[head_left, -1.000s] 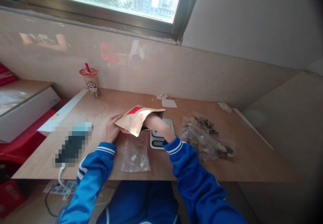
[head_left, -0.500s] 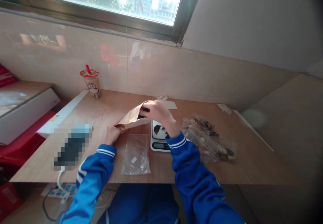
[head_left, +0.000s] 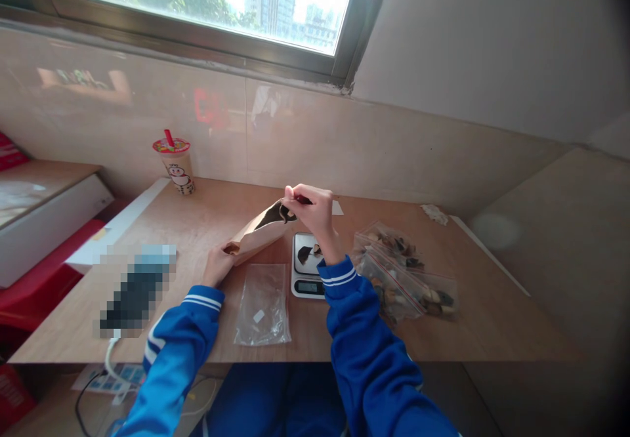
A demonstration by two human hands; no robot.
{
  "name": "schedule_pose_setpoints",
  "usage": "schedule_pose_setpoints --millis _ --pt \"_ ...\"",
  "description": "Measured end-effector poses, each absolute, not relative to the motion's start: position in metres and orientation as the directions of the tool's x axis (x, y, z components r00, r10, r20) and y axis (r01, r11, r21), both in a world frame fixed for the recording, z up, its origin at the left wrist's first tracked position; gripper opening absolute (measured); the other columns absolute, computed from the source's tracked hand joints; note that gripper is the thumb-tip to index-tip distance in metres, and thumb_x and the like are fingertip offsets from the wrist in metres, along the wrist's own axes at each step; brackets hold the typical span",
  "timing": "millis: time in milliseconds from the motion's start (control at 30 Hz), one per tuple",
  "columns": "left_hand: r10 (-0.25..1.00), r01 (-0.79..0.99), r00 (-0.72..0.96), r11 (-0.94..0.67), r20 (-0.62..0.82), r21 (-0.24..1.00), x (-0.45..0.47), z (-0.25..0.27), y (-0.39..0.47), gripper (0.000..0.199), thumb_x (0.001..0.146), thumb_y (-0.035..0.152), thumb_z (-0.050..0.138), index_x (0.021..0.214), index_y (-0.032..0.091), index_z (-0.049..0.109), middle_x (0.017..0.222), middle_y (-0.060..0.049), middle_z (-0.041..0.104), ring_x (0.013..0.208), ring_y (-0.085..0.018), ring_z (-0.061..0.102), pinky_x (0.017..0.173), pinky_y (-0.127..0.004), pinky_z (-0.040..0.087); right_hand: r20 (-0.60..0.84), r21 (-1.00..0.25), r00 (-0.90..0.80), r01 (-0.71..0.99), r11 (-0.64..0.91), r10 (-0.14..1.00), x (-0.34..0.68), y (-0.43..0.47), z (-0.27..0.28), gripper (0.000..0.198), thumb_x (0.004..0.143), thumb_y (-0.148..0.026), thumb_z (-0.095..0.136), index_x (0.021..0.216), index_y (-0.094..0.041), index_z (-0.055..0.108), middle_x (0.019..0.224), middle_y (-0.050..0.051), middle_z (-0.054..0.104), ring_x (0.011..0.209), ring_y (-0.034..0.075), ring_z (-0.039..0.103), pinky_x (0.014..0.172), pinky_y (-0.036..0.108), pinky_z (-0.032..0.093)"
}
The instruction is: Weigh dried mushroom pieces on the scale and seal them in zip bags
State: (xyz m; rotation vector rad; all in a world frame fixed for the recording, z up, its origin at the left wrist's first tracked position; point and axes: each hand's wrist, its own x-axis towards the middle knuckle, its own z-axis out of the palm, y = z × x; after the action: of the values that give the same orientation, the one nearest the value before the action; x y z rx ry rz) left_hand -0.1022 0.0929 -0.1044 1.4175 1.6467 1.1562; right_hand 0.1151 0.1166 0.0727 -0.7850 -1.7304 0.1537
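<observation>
My left hand (head_left: 218, 263) is closed around the lower end of a brown paper bag (head_left: 263, 240), which tilts with its mouth up to the right. At that mouth, my right hand (head_left: 314, 210) is pinched on a dark dried piece (head_left: 301, 199); its exact kind is unclear. Below my right wrist stands a white digital scale (head_left: 301, 287) with dark and pale dried pieces (head_left: 306, 254) on its plate, partly hidden by my forearm. Between my arms lies a flat clear zip bag (head_left: 262, 306) with a small white packet in it.
Several clear zip bags of dried pieces (head_left: 401, 273) lie right of the scale. A lidded drink cup (head_left: 178, 168) with a red straw stands at the back left. A blurred phone (head_left: 138, 286) on a white cable lies at the left. Paper scraps (head_left: 434, 214) lie along the back edge.
My right hand has lifted slightly out of the paper bag's mouth, turning with a dark piece in its fingers. The bag's opening shows more. My left hand keeps its hold.
</observation>
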Motion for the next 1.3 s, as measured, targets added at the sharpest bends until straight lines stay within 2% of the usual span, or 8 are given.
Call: schedule_pose_setpoints --millis 100,200,267,433,633,900,1100,1300 --pt "0.976 0.393 -0.218 0.083 0.005 0.916 -0.103 -0.104 0.094 0.034 0.06 0.042 0.073 0.081 0.015 0.075 0.084 -0.006 0.076 0.089 -0.03 0.069 0.076 -0.034 0.054 0.746 -0.665 0.213 0.283 0.691 0.631 0.128 0.128 0.066 0.043 0.086 -0.044 0.053 0.053 -0.019 0.043 0.049 -0.006 0.037 0.047 0.007 0.035 0.049 0.02 0.031" --pt "0.969 0.409 -0.241 0.147 -0.049 0.901 -0.103 -0.105 0.095 0.042 0.058 0.048 0.075 0.083 0.013 0.075 0.086 -0.008 0.076 0.092 -0.033 0.068 0.075 -0.036 0.053 0.522 -0.812 0.535 0.071 0.58 0.665 0.156 0.143 0.041 0.042 0.086 -0.052 0.046 0.059 -0.021 0.041 0.053 -0.005 0.041 0.046 0.008 0.038 0.047 0.02 0.034" --pt "0.97 0.415 -0.238 0.153 -0.055 0.897 -0.103 -0.105 0.096 0.044 0.058 0.05 0.076 0.083 0.013 0.075 0.086 -0.009 0.076 0.093 -0.033 0.068 0.075 -0.036 0.053 0.412 -0.889 0.578 0.084 0.451 0.704 0.178 0.147 0.015 0.041 0.086 -0.055 0.043 0.063 -0.022 0.042 0.055 -0.004 0.045 0.046 0.008 0.039 0.047 0.021 0.035" --pt "0.972 0.395 -0.233 0.131 -0.038 0.909 -0.102 -0.106 0.096 0.042 0.058 0.05 0.076 0.081 0.015 0.075 0.085 -0.008 0.076 0.089 -0.032 0.069 0.074 -0.034 0.054 0.375 -0.808 0.196 0.548 0.215 0.906 0.207 0.135 -0.044 0.043 0.088 -0.051 0.041 0.059 -0.02 0.047 0.056 0.002 0.055 0.054 0.013 0.047 0.052 0.023 0.035" --pt "0.974 0.402 -0.225 0.098 -0.005 0.91 -0.102 -0.104 0.095 0.038 0.058 0.048 0.076 0.077 0.016 0.073 0.083 -0.007 0.075 0.087 -0.03 0.069 0.074 -0.033 0.054 0.296 -0.715 0.014 0.667 0.211 0.955 0.201 0.139 -0.061 0.036 0.084 -0.036 0.054 0.052 -0.02 0.051 0.054 0.003 0.058 0.055 0.014 0.05 0.056 0.025 0.031" --pt "0.979 0.408 -0.203 0.074 0.012 0.91 -0.101 -0.101 0.093 0.036 0.059 0.049 0.075 0.074 0.016 0.071 0.079 -0.006 0.074 0.085 -0.029 0.068 0.074 -0.033 0.053 0.189 -0.718 -0.112 0.662 0.215 0.975 0.213 0.153 -0.065 0.034 0.081 -0.039 0.064 0.054 -0.018 0.062 0.055 0.004 0.062 0.056 0.015 0.055 0.056 0.024 0.034" --pt "0.984 0.427 -0.171 0.022 0.057 0.904 -0.104 -0.108 0.097 0.036 0.059 0.048 0.074 0.076 0.016 0.07 0.081 -0.007 0.074 0.083 -0.029 0.068 0.073 -0.035 0.054 0.162 -0.819 -0.079 0.545 0.178 0.984 0.231 0.151 -0.063 0.03 0.082 -0.044 0.06 0.079 -0.016 0.071 0.063 0.003 0.066 0.055 0.013 0.056 0.053 0.022 0.04" --pt "0.983 0.435 -0.165 0.002 0.077 0.9 -0.107 -0.118 0.1 0.038 0.06 0.05 0.072 0.078 0.017 0.07 0.082 -0.007 0.075 0.082 -0.029 0.068 0.073 -0.036 0.055 0.135 -0.911 0.0 0.394 0.124 0.991 0.24 0.153 -0.073 0.036 0.078 -0.049 0.059 0.081 -0.015 0.068 0.056 -0.002 0.057 0.047 0.01 0.047 0.045 0.021 0.036"
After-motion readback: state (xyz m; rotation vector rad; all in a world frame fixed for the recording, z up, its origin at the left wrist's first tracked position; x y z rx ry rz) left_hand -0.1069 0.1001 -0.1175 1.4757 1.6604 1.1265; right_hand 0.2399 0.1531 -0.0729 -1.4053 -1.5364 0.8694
